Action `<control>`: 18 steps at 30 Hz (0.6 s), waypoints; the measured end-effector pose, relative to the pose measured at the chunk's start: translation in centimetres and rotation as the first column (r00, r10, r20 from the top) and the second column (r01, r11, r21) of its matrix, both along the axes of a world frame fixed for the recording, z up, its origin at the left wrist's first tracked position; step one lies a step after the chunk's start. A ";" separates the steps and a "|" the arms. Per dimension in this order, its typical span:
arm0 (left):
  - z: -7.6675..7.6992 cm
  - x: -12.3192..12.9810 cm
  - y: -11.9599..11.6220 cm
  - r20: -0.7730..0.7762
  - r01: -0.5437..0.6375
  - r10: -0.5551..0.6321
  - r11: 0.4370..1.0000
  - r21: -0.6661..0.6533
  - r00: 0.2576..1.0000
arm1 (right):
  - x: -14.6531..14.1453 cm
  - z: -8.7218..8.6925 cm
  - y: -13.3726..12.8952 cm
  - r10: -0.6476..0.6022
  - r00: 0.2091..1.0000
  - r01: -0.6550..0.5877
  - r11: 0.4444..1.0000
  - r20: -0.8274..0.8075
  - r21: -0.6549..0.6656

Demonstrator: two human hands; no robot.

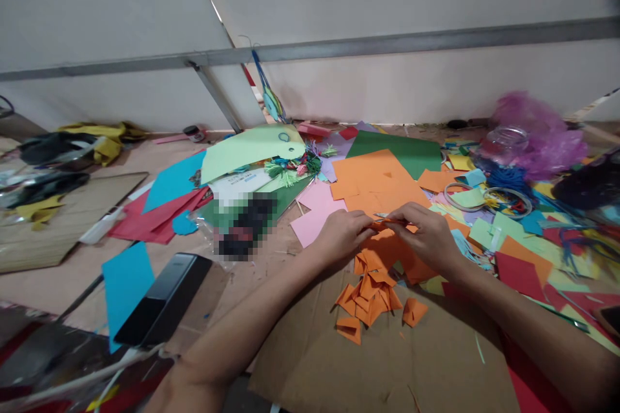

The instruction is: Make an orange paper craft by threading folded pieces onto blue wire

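Observation:
My left hand (346,235) is closed, its fingertips pinching a small piece of orange paper (382,224). Facing it, my right hand (426,232) is closed on the other side of the same piece. A thin pale, shiny tip pokes out between the fingers; what it belongs to is hidden. Below both hands, a loose pile of small cut orange paper pieces (371,293) lies on a brown cardboard sheet (310,342). One separate orange piece (414,312) rests right of the pile. Larger orange sheets (372,174) lie just beyond my hands.
A black box-like device (165,297) sits at left, beside blue paper (126,281). Behind are a pale green sheet (247,155), coloured tassels (290,168) and dark green paper (397,151). Paper scraps, rings (462,197), a clear jar (506,142) and a purple plastic bag (542,135) crowd the right.

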State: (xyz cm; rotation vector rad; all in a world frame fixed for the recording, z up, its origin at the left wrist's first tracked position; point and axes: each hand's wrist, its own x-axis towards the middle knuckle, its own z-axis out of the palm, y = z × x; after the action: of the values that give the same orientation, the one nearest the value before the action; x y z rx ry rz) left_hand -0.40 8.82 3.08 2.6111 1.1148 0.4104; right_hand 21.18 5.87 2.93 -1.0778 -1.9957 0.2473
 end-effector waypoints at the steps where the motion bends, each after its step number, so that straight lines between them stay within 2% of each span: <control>1: 0.0 0.0 0.0 0.001 -0.001 0.001 1.000 0.003 1.000 | 0.0 0.0 0.0 0.005 1.000 -0.005 1.000 0.000 -0.022; 5: -0.1 0.0 0.0 0.009 0.014 -0.014 1.000 0.008 1.000 | 0.3 0.2 0.1 -0.003 0.999 0.006 0.996 0.034 -0.092; 18: 0.0 0.1 -0.1 -0.007 0.033 -0.033 0.999 0.024 0.999 | 0.0 0.6 -0.2 -0.005 1.000 0.007 0.995 0.013 -0.096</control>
State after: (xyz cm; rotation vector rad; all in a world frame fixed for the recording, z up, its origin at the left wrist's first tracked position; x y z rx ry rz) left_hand -0.30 8.74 3.06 2.6500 1.0739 0.4104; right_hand 21.17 5.69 3.48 -1.1483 -2.0084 0.3374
